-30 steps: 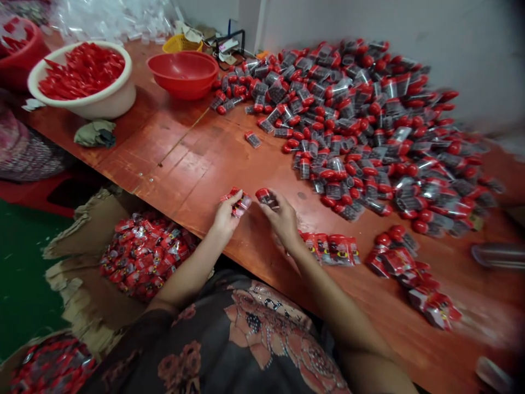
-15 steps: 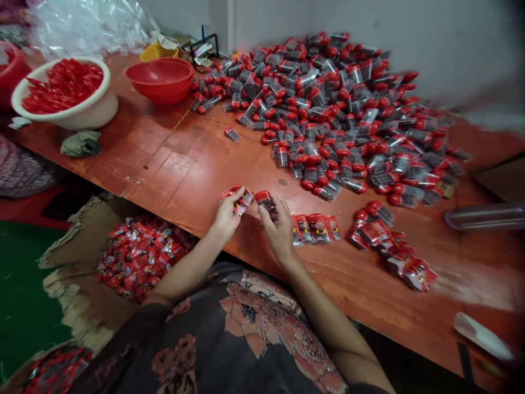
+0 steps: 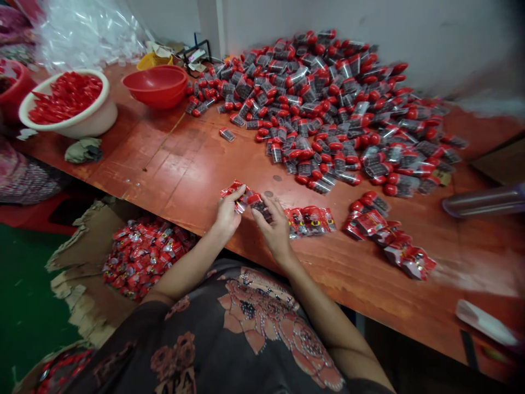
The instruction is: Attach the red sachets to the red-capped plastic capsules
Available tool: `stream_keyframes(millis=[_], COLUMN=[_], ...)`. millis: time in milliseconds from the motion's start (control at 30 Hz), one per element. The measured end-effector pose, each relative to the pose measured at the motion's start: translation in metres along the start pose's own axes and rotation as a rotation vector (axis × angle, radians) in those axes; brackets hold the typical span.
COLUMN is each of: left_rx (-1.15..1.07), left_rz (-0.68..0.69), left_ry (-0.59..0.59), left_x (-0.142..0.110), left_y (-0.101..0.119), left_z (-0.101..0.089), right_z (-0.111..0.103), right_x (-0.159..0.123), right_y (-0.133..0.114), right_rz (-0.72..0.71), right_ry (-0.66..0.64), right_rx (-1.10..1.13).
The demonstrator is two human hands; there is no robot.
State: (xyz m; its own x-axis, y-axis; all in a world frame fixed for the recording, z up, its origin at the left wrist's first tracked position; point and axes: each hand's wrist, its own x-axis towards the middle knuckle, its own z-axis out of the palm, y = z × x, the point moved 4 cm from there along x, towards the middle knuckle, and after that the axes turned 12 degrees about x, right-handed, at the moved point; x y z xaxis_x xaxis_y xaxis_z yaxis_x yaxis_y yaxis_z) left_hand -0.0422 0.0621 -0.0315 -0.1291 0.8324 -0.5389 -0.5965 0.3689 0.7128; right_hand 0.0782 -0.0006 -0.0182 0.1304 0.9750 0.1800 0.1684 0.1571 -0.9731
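My left hand [image 3: 228, 218] is closed on a small red printed plastic packet [image 3: 237, 190], thumb on top. In my right hand [image 3: 277, 229] is a small clear container with a red cap [image 3: 258, 204] and dark contents, gripped between thumb and fingers. Its red end meets the packet's right side; whether it is inside the packet's mouth I cannot tell. Just right of that hand, several filled red packets [image 3: 314, 220] lie in a row on the table. Further right, a cluster of more red packets [image 3: 385, 235] lies overlapping, with a few capped containers at its top.
A large heap of red-capped containers [image 3: 328, 120] covers the back of the red-brown table [image 3: 164, 180]. At left stand a white tub [image 3: 94, 117] of red packets and a red bowl [image 3: 156, 85]. Below the edge, a cardboard box [image 3: 82, 262] holds filled packets. A white scoop [image 3: 486, 323] lies right.
My right hand has brought the red-capped container left, against the packet, and it now lies more tilted. My left hand keeps its hold. The whole view has shifted slightly.
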Motion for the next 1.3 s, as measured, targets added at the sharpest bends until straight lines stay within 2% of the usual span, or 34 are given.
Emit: stream_keyframes(millis=[133,400,567,733,967,1133,1300], left_rx=[0.018,0.123,0.16,0.207,0.236,0.281,0.29], left_rz=[0.049,0.052,0.045,0.014,0.055,0.038,0.049], left_ry=[-0.039,-0.247,-0.285,-0.346,-0.319,-0.347,-0.319], left_x=[-0.006,-0.019,-0.022,-0.029,-0.033,-0.037,-0.036], left_y=[0.002,0.0,0.001,0.0,-0.009,-0.015,-0.009], left_z=[0.001,0.005,0.005,0.008,0.003,-0.001,-0.001], right_z=[-0.003,-0.011,-0.018,-0.02,-0.015,-0.017,-0.016], right_x=[-0.001,-0.003,-0.002,-0.002,-0.009,-0.011,-0.014], right_y=[0.007,0.002,-0.009,-0.01,-0.007,-0.003,0.001], right_rz=[0.091,0.2,0.219,0.152,-0.012,-0.007,0.05], right_ry=[-0.03,0.037,0.037,0.052,0.063,0.1,0.118], right_rx=[0.059,0.309,0.379,0.335,0.141,0.163,0.265])
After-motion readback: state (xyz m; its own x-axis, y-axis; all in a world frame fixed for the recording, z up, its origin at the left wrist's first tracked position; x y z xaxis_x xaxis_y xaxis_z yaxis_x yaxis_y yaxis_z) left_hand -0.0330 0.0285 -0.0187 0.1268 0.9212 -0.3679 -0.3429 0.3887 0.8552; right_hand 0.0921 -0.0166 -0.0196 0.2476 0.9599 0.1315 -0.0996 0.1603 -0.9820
